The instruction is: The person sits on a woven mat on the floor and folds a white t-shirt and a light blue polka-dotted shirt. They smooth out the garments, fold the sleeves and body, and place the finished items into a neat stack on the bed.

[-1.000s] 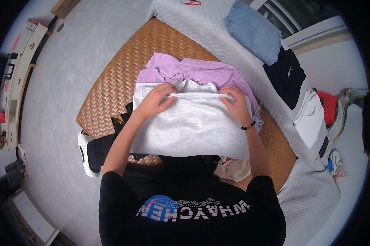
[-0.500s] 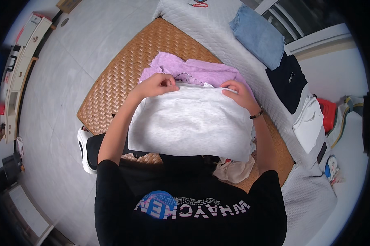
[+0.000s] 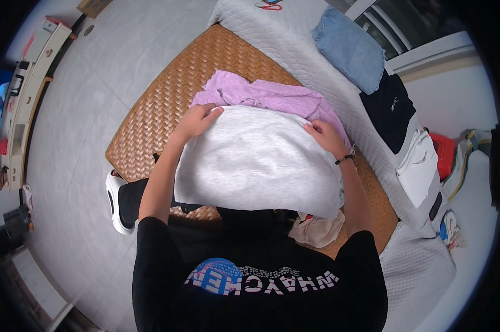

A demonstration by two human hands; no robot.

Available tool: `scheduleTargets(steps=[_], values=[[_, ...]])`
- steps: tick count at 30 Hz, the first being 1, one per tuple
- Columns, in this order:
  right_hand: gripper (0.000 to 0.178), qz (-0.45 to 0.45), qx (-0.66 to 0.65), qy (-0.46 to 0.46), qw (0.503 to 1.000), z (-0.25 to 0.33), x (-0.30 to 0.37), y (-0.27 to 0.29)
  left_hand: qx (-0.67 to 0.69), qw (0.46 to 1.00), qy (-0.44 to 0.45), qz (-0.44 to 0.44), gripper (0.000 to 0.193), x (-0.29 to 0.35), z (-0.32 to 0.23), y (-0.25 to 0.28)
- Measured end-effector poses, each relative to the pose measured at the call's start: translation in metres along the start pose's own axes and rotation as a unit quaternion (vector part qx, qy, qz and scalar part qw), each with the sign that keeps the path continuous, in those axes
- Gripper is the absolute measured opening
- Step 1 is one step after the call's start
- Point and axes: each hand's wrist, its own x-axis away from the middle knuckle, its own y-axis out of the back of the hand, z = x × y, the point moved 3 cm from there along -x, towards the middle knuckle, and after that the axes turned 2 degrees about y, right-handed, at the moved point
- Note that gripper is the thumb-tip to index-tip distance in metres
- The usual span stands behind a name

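Note:
A light grey folded garment (image 3: 255, 160) spreads in front of my chest, its exact kind hard to make out. My left hand (image 3: 199, 119) grips its far left corner, thumb on top and fingers curled under the edge. At the far right corner, my right hand (image 3: 326, 136) pinches the same cloth between thumb and fingers. Just beyond the grey garment lies a rumpled lilac cloth (image 3: 272, 93), partly covered by it. A crumpled beige cloth (image 3: 316, 229) rests near my right elbow, half hidden beneath the grey one.
Under the clothes is a woven rattan mat (image 3: 172, 105). To its right, a quilted white sofa cover (image 3: 272, 44) bears folded blue jeans (image 3: 349, 50), a black garment (image 3: 388, 110) and a white garment (image 3: 419, 166). A white shoe (image 3: 115, 205) shows at left, beside a tiled floor (image 3: 78, 155).
The garment's far edge has risen slightly and now hides more of the lilac cloth. My left hand has slid a little to the left; my right hand has come slightly nearer.

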Motion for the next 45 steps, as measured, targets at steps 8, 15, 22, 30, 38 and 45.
scheduleTargets(steps=[8, 15, 22, 30, 38, 45], values=[[0.031, -0.179, 0.028, -0.021, 0.983, -0.039, 0.001, 0.016, -0.131, 0.986, 0.029, -0.095, 0.046, -0.012, 0.019, 0.006], [0.024, -0.271, 0.168, 0.121, 0.94, 0.029, -0.006, 0.011, -0.143, 0.971, -0.065, -0.178, 0.038, -0.026, -0.018, -0.024], [0.041, -0.095, 0.203, 0.137, 0.965, 0.055, -0.009, -0.041, -0.193, 0.963, -0.154, -0.103, 0.046, -0.012, -0.032, -0.077], [0.037, -0.203, 0.295, 0.061, 0.932, 0.017, 0.026, 0.012, -0.261, 0.955, -0.016, -0.143, 0.054, 0.009, 0.004, -0.052], [0.031, -0.206, 0.228, 0.141, 0.941, 0.008, 0.038, 0.012, -0.107, 0.98, -0.141, -0.088, 0.056, 0.058, -0.105, -0.092], [0.029, -0.119, 0.18, 0.018, 0.976, -0.01, 0.016, 0.03, -0.249, 0.95, -0.185, -0.037, 0.061, 0.086, -0.103, -0.159]])
